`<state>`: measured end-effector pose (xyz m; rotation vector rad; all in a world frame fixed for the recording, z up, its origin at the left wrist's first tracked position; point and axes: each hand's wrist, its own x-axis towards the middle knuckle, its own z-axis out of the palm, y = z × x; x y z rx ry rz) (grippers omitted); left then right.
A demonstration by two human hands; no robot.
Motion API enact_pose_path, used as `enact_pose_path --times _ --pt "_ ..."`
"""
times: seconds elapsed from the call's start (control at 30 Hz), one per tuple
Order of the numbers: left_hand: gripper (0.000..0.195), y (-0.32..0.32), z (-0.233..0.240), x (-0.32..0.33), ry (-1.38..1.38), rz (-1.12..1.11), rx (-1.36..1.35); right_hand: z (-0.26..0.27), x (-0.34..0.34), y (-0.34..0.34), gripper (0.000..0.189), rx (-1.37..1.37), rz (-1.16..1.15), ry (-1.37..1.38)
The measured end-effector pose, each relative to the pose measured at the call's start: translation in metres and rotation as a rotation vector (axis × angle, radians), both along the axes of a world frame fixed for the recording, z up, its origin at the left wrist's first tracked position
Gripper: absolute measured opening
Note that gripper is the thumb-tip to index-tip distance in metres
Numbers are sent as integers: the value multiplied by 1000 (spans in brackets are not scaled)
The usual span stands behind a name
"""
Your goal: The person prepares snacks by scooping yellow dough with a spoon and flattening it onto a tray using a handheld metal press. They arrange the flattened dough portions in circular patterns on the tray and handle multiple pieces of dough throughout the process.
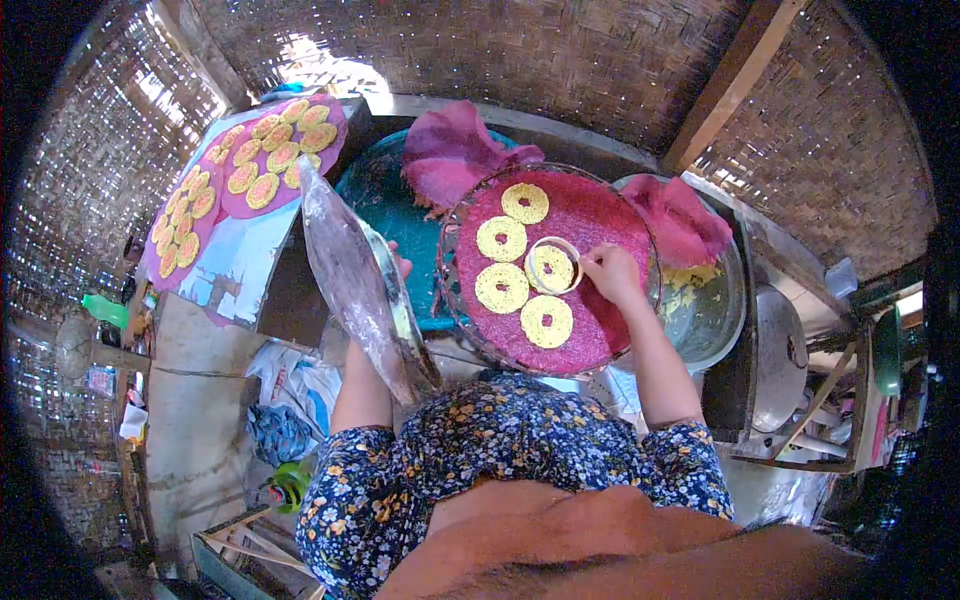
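My right hand (611, 274) pinches the edge of a white ring mould (577, 279), which surrounds one flat yellow ring-shaped piece (559, 262). That mould rests on a magenta cloth (592, 330) lining a round woven tray (655, 262). Beside it lie several similar yellow rings (501, 288), each with a central hole. To the left, a long greyish-purple boat-shaped sheath (341, 255), probably a plant husk, is held up tilted. My left hand (403, 259) supports it from its right side, mostly hidden behind it; only some fingers show.
A teal basin (375, 180) stands left of the tray, and a metal basin (712, 322) with yellow residue stands right. Bunched magenta cloth (457, 150) hangs over the tray's far side. Yellow discs with pinkish centres (283, 157) cover a left table (240, 240). A metal lid (776, 360) is at right.
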<state>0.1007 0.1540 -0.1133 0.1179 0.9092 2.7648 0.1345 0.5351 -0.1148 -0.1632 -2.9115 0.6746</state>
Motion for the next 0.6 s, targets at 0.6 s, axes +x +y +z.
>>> enact_pose_path --times 0.6 --pt "35 24 25 24 -24 175 -136 -6 76 46 27 67 -165 -127"
